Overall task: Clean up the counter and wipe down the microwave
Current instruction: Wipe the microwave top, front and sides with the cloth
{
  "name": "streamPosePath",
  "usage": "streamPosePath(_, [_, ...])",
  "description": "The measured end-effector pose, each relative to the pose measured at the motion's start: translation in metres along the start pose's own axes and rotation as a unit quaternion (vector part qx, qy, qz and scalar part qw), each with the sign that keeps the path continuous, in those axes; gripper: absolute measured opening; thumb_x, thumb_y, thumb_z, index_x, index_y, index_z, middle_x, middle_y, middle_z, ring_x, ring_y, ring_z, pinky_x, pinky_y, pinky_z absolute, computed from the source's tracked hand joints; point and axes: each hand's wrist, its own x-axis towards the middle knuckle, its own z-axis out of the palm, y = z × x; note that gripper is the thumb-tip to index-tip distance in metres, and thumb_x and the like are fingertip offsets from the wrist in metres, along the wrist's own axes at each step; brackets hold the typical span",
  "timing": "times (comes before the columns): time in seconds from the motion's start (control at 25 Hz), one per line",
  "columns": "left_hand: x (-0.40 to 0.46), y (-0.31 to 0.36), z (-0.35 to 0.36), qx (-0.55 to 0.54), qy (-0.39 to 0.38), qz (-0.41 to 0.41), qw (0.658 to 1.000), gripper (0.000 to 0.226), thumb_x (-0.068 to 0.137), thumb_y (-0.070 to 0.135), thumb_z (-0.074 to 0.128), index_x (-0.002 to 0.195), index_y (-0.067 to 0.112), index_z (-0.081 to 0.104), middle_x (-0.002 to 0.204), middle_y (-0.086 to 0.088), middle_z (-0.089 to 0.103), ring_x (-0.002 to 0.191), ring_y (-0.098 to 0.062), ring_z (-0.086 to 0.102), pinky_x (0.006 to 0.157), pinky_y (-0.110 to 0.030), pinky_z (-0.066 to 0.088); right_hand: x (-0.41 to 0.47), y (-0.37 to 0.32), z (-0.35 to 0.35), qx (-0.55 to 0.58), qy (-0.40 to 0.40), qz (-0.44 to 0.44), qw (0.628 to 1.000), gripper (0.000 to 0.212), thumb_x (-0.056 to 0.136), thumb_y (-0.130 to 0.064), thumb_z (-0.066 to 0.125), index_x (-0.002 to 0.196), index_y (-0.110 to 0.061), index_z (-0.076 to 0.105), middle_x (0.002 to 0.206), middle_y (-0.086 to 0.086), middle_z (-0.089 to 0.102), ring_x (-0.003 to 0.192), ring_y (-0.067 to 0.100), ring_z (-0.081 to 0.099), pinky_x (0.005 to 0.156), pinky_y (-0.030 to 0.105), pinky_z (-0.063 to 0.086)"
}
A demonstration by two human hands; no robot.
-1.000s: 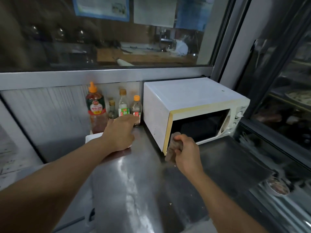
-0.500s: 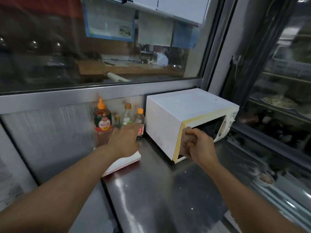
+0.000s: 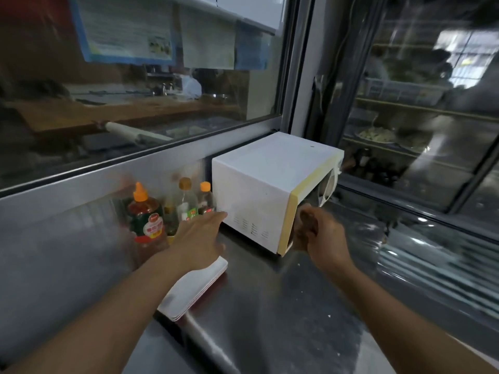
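Right hand is gripping a brown cloth, fingers curled tight around it, and is pressing it against the front lower-left corner of the microwave, right at the yellowed door edge. Microwave is sitting on the steel counter, pushed into the back corner where the window ledge is meeting the glass-door fridge on the right; its white side panel with vent slots is facing the camera, its door is facing right and mostly out of sight. Left hand is hanging open, fingers spread and extended, not holding anything, fingertips just short of the microwave's side panel; can't tell if they're touching it. Under that hand and forearm a stack of white trays is lying flat on the counter, near its left edge. Behind the hand, bottles are standing upright against the back wall beside the microwave: a big sauce bottle with an orange nozzle cap, and two smaller bottles, one clear with a brown cap, one dark with an orange cap. A few pale crumbs are showing on the counter in front of the microwave. Frame is motion-blurred, so fine detail is soft.
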Motion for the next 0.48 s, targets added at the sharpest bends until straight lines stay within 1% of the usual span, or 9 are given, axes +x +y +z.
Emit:
streamPosePath(0.08, [0.017,-0.003,0.004,-0.001,0.007,0.021,1.0,0.069,0.088,0.033,0.054,0.148,0.023,0.021,0.152,0.0,0.031,0.137,-0.024,0.032,0.107,-0.041,0.031,0.018,0.006,0.009,-0.082,0.032,-0.026,0.996,0.031,0.082,0.007,0.043,0.095,-0.015,0.06,0.094,0.014,0.053,0.077,0.024,0.056,0.063,0.042,0.057])
streamPosePath(0.2, [0.047,-0.012,0.009,0.0,0.015,0.03,0.999,0.067,0.089,0.032,0.054,0.147,0.022,0.022,0.152,0.001,0.032,0.137,-0.022,0.032,0.11,-0.039,0.029,0.051,0.022,0.023,-0.2,0.06,-0.091,0.974,0.038,0.088,0.001,0.045,0.121,-0.013,0.056,0.122,0.008,0.05,0.11,0.024,0.049,0.087,0.037,0.047])
streamPosePath(0.24, [0.058,-0.015,0.01,0.005,0.017,0.036,0.999,0.067,0.089,0.031,0.055,0.147,0.022,0.023,0.151,0.001,0.032,0.137,-0.022,0.032,0.111,-0.04,0.029,0.063,0.026,0.028,-0.214,0.059,-0.132,0.966,0.037,0.088,0.001,0.044,0.12,-0.012,0.056,0.124,0.006,0.05,0.112,0.023,0.047,0.086,0.038,0.046])
streamPosePath(0.28, [0.069,-0.017,0.013,0.012,0.022,0.043,0.999,0.067,0.089,0.031,0.056,0.146,0.021,0.024,0.15,0.001,0.034,0.136,-0.022,0.032,0.11,-0.042,0.03,0.073,0.03,0.032,-0.234,0.058,-0.189,0.952,0.032,0.088,0.002,0.045,0.114,-0.012,0.057,0.122,0.005,0.05,0.109,0.021,0.047,0.078,0.039,0.048])
streamPosePath(0.32, [0.078,-0.018,0.016,0.018,0.03,0.047,0.998,0.067,0.088,0.031,0.057,0.146,0.021,0.024,0.149,0.001,0.036,0.135,-0.022,0.033,0.108,-0.043,0.032,0.083,0.036,0.035,-0.273,0.057,-0.249,0.927,0.027,0.085,0.002,0.049,0.107,-0.011,0.058,0.119,0.004,0.052,0.105,0.022,0.049,0.067,0.038,0.049])
streamPosePath(0.36, [0.091,-0.02,0.021,0.018,0.039,0.046,0.998,0.067,0.087,0.03,0.058,0.145,0.022,0.024,0.148,0.002,0.036,0.134,-0.022,0.034,0.108,-0.044,0.032,0.094,0.047,0.04,-0.321,0.055,-0.305,0.895,0.024,0.081,0.003,0.055,0.103,-0.008,0.059,0.117,0.007,0.055,0.102,0.026,0.053,0.062,0.037,0.049])
streamPosePath(0.4, [0.103,-0.021,0.027,0.014,0.046,0.044,0.998,0.067,0.087,0.03,0.058,0.145,0.023,0.024,0.148,0.002,0.036,0.134,-0.022,0.033,0.108,-0.044,0.032,0.103,0.06,0.045,-0.37,0.046,-0.345,0.861,0.026,0.077,0.003,0.06,0.101,-0.005,0.062,0.117,0.012,0.059,0.102,0.032,0.058,0.068,0.039,0.054])
streamPosePath(0.44, [0.115,-0.023,0.033,0.009,0.049,0.044,0.998,0.068,0.087,0.029,0.058,0.145,0.023,0.024,0.149,0.002,0.034,0.135,-0.021,0.033,0.109,-0.044,0.032,0.11,0.072,0.051,-0.418,0.03,-0.359,0.834,0.028,0.075,0.002,0.062,0.102,-0.004,0.064,0.117,0.017,0.062,0.106,0.037,0.06,0.08,0.044,0.055])
streamPosePath(0.48, [0.126,-0.025,0.039,0.01,0.049,0.045,0.998,0.069,0.087,0.029,0.058,0.146,0.024,0.023,0.15,0.002,0.032,0.135,-0.021,0.032,0.11,-0.044,0.031,0.112,0.085,0.057,-0.455,0.02,-0.359,0.815,0.028,0.076,0.001,0.06,0.103,-0.005,0.066,0.121,0.019,0.061,0.113,0.038,0.058,0.093,0.048,0.05])
